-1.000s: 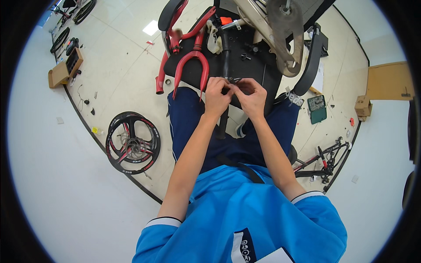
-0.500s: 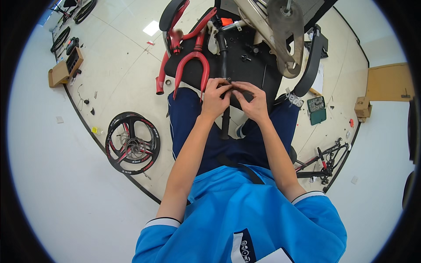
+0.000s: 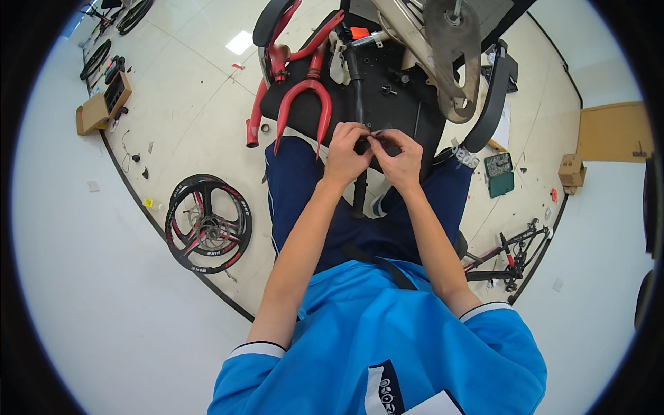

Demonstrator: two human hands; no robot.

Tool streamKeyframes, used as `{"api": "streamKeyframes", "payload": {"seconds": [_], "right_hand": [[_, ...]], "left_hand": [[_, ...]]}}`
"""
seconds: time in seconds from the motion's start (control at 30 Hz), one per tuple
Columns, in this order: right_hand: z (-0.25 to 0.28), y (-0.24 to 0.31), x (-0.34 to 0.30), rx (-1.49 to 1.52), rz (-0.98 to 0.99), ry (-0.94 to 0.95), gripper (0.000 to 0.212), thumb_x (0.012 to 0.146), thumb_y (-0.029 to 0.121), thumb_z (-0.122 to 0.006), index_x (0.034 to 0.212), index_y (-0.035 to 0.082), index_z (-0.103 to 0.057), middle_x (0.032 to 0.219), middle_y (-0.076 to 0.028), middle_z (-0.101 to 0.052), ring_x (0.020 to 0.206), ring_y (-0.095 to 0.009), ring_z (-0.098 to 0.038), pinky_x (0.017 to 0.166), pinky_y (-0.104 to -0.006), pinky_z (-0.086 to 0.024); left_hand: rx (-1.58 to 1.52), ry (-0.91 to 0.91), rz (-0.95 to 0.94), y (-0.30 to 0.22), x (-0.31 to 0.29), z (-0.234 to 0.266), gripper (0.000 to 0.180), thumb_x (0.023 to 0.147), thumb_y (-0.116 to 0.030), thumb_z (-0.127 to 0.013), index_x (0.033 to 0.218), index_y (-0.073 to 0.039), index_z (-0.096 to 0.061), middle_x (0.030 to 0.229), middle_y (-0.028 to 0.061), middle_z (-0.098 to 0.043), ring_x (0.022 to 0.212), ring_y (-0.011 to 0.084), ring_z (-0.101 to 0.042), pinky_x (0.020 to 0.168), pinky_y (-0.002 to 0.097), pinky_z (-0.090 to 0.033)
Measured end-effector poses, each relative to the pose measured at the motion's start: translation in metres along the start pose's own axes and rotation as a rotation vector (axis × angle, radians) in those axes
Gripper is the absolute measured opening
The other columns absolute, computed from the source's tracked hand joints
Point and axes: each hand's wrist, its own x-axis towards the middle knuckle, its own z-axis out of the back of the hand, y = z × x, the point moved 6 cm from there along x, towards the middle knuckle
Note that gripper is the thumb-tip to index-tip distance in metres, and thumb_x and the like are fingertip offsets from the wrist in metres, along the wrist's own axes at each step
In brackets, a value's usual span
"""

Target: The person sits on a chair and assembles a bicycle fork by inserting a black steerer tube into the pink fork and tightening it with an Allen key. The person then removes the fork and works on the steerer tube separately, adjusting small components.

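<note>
As the black bar (image 3: 357,97) shifted its near end slightly right between your legs (image 3: 296,187), handwork stayed about its middle: your left hand (image 3: 348,155) and right hand (image 3: 401,160) met there, fingers (image 3: 355,131) curled, closure and hold indiscernible.

Room's looking pretty bright tbh. Light's spreading evenly over the pale floor (image 3: 200,117) and white walls (image 3: 104,277), and I'm catching one white patch of glare (image 3: 239,43) off the tiles. Shadows are looking soft, but the black seat (image 3: 394,111) is swallowing detail. Edges are bowing toward the dark rim (image 3: 21,360); fine detail at the hands (image 3: 346,159) is coming out tiny.
</note>
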Motion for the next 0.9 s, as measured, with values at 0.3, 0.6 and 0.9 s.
{"api": "streamKeyframes", "payload": {"seconds": [0.3,0.6,0.9], "right_hand": [[0.004,0.002,0.012,-0.024,0.054,0.005,0.017,0.083,0.007,-0.075,0.097,-0.002,-0.073,0.092,-0.013,-0.074,0.077,-0.019,-0.071,0.073,-0.0275,-0.055],[-0.001,0.004,0.009,-0.100,-0.092,-0.039,0.023,0.079,0.016,-0.084,0.087,-0.002,-0.073,0.076,-0.009,-0.073,0.070,-0.014,-0.071,0.066,-0.0263,-0.054],[0.005,-0.005,0.011,-0.028,-0.052,-0.159,0.014,0.082,0.007,-0.078,0.086,-0.002,-0.069,0.077,-0.008,-0.072,0.071,-0.013,-0.070,0.068,-0.0254,-0.055]], "left_hand": [[0.032,0.054,-0.021,0.011,0.010,-0.002,0.018,0.072,0.003,-0.074,0.089,0.001,-0.070,0.102,0.0108,-0.066,0.096,0.0301,-0.062,0.082,0.0374,-0.053],[0.073,0.016,0.001,0.010,0.006,-0.008,0.015,0.068,0.002,-0.074,0.079,0.000,-0.064,0.093,0.0098,-0.064,0.090,0.0305,-0.060,0.075,0.0377,-0.051],[0.032,-0.001,0.023,0.007,0.009,-0.008,0.017,0.069,0.001,-0.078,0.075,-0.001,-0.062,0.089,0.0094,-0.063,0.086,0.0296,-0.058,0.073,0.0376,-0.049]]}}
